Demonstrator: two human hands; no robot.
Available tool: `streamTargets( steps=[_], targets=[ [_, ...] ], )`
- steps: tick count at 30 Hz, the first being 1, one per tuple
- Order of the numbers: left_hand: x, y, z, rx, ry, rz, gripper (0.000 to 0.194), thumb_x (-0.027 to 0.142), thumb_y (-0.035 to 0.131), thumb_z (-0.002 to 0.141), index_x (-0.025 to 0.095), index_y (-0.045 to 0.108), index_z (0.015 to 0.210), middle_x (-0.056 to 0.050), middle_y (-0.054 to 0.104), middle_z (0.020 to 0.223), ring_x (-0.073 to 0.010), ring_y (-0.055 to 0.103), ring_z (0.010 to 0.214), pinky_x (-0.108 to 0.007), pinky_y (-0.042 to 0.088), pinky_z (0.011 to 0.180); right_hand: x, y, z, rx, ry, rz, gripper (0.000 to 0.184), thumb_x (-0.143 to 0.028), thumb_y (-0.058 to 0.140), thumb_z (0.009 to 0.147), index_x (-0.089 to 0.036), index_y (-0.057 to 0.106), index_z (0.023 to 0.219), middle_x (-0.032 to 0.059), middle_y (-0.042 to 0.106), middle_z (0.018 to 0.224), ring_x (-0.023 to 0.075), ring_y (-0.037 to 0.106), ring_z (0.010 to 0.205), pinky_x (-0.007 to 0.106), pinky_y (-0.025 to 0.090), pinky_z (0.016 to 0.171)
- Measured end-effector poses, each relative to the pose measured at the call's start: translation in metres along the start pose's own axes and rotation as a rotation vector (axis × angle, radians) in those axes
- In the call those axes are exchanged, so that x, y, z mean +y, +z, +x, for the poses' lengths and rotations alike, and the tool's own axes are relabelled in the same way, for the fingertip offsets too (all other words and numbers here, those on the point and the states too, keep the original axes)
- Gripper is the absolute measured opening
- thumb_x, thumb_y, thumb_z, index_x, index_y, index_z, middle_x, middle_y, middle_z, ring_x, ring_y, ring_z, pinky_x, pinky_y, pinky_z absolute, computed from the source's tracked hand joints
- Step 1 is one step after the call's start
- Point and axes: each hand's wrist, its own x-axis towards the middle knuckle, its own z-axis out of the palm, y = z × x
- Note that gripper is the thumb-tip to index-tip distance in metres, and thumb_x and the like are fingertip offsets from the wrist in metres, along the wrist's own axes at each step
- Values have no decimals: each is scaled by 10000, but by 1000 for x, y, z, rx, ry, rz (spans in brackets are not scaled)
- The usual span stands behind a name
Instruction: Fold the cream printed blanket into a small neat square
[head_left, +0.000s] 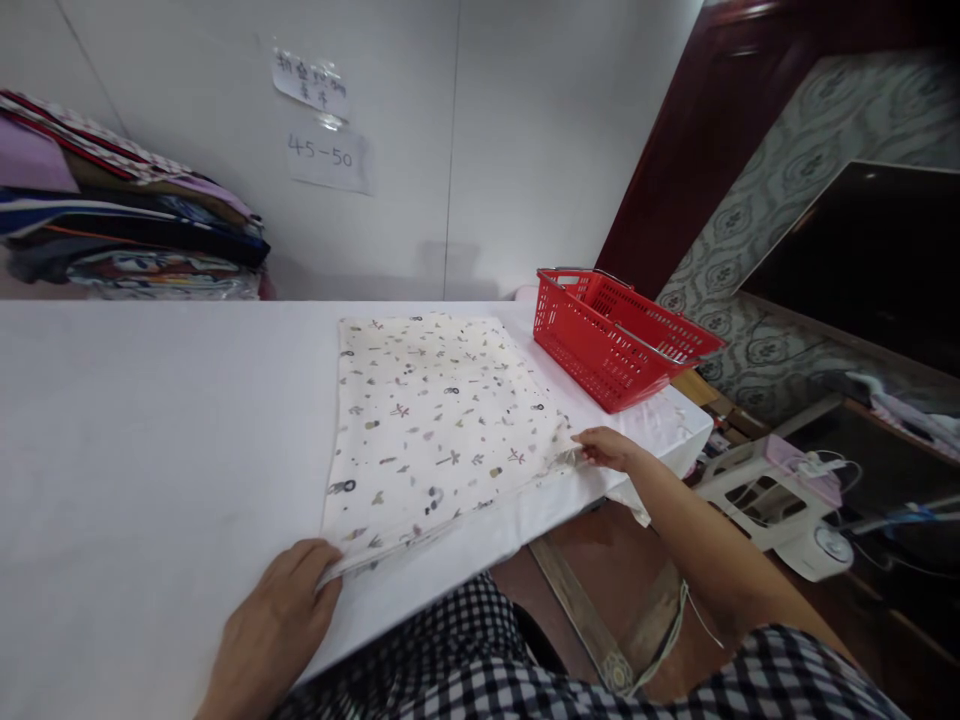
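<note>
A white cloth [442, 420] with small printed figures lies spread in a rough rectangle on the white-covered table [165, 430]. At its near left corner, my left hand [281, 610] pinches the edge between thumb and fingers. My right hand [604, 447] grips the near right corner, where the fabric bunches a little. Along the near side, the hem runs between both hands close to the table's front edge. The cloth's far edge lies flat.
A red plastic basket [611, 340] with metal handles stands at the table's right end. Folded clothes [142, 210] are piled at the back left, against a wall with paper notes [330, 160]. To the right, a white and pink stool [772, 490] stands below the table.
</note>
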Motion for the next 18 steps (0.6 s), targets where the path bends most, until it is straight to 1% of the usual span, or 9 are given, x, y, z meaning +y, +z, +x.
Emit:
streamTargets(
  steps=[5,8,12,18],
  targets=[
    [0,2,0,-31,-40,10,277,324,357,799,226,589,914,-32,590,1056,-198,549,978,-288,473,733,10,2,4,20,88,-116,172,-245,656,726,-143,537,656,-28,521,432,89,494,411,193,427,427],
    [-1,4,1,-25,-27,9,273,324,357,804,223,584,916,-34,590,1047,-197,549,969,-293,469,747,7,2,6,27,105,-173,146,-213,662,718,-136,549,667,-20,527,422,108,509,411,217,449,432],
    [-2,4,2,-10,3,-5,261,319,368,801,224,585,911,-27,595,1021,-191,554,949,-291,465,760,0,3,6,28,134,-227,161,-215,676,705,-121,552,662,2,529,404,131,519,408,252,473,429],
    [-1,3,1,-13,-16,-14,252,320,370,802,227,586,893,-21,597,1010,-189,556,939,-288,469,729,-4,3,3,-5,156,-212,146,-205,658,711,-115,554,663,-8,521,430,113,518,433,262,501,482]
  ],
)
